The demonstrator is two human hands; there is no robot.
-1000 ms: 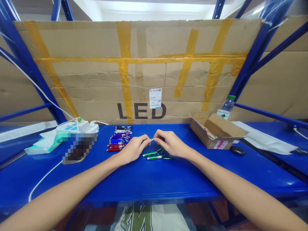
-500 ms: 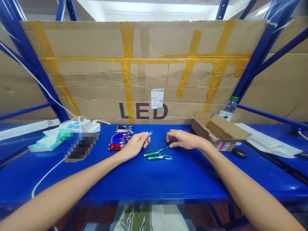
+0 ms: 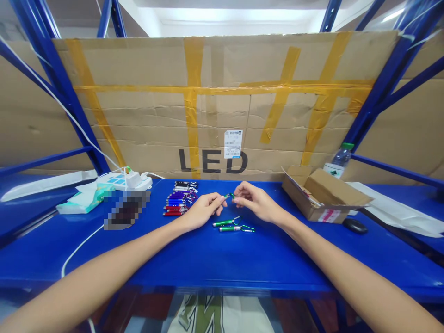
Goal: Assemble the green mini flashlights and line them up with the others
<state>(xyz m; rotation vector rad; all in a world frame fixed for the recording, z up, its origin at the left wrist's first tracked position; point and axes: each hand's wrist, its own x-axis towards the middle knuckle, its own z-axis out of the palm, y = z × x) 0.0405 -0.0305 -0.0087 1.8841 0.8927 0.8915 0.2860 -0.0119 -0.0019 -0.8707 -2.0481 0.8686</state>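
My left hand (image 3: 204,211) is closed, thumb and fingers pinching a small pen-shaped flashlight (image 3: 227,196); only its end shows past the thumb. Close against that end, my right hand (image 3: 255,202) pinches a small green carabiner clip (image 3: 232,196) between thumb and fingertips. Whether clip and flashlight are joined cannot be made out. Below the hands lie two green mini flashlights, an upper one (image 3: 224,223) and a lower one (image 3: 229,229), both with clips at their right ends. A row of black, silver, purple, blue and red mini flashlights (image 3: 175,208) lies left of my left hand.
An open cardboard box (image 3: 317,215) stands on the right, with a black mouse (image 3: 355,225) and a bottle (image 3: 341,159) by it. On the left are a power strip (image 3: 137,179), a tissue pack (image 3: 78,203) and a blurred-out dark object (image 3: 128,212). A tall cardboard sheet (image 3: 152,111) backs the blue table (image 3: 208,263).
My right hand has lifted the green carabiner clip off the table and brought it left to the flashlight end in my left hand. The whole view has shifted slightly.
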